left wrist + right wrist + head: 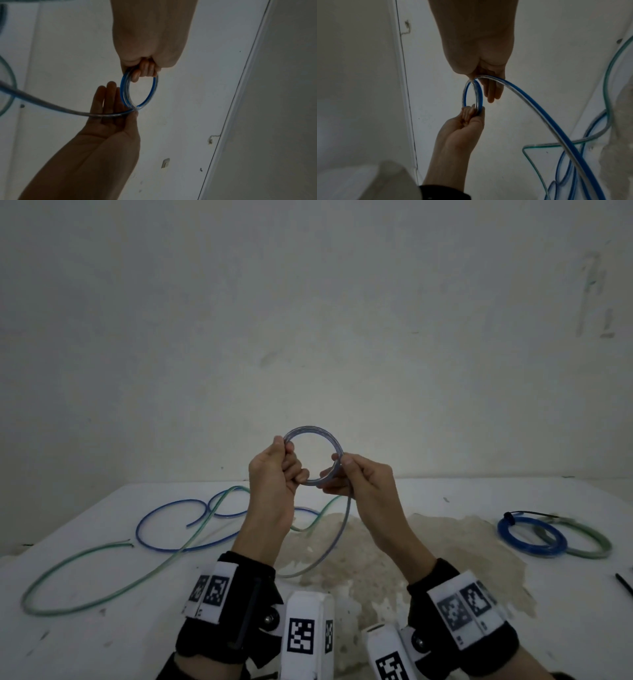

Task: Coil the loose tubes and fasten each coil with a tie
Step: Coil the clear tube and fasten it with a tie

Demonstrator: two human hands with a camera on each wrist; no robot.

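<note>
- Blue-striped clear tube point(313, 455) held up above the bench point(445, 594) in a small ring of a few turns; loose tail point(337, 537) hanging from the right side of the ring down to the bench surface.
- Left hand point(274, 474) gripping the ring's left side, fingers curled through the loop, thumb on the outside.
- Right hand point(363, 484) pinching the ring's right side between thumb and forefinger at the point where the tail leaves; remaining fingers held out nearly straight.
- Handling, judged: light, springy, smooth-walled tubing; turns likely to spring open if either grip slackens. Best held across all turns at once, at opposite sides of the ring, feeding the tail in through the right-hand pinch.
- Kinking probable if wound tighter than its natural curve.
- Still loose on the bench, left: green-striped tube point(102, 577) and a further blue-striped tube point(164, 529), lying crossed over each other.
- Already coiled, bench right: blue coil point(531, 537) with a dark tie point(510, 518), overlapping a green coil point(589, 546). Tie on the green coil not discernible.
- Head view only: finished coils, full bench layout.
- Left wrist view only: right-hand fingers point(109, 97) spread flat behind the tail.
- Right wrist view only: blue stripe along the tail, seen clearly.
</note>
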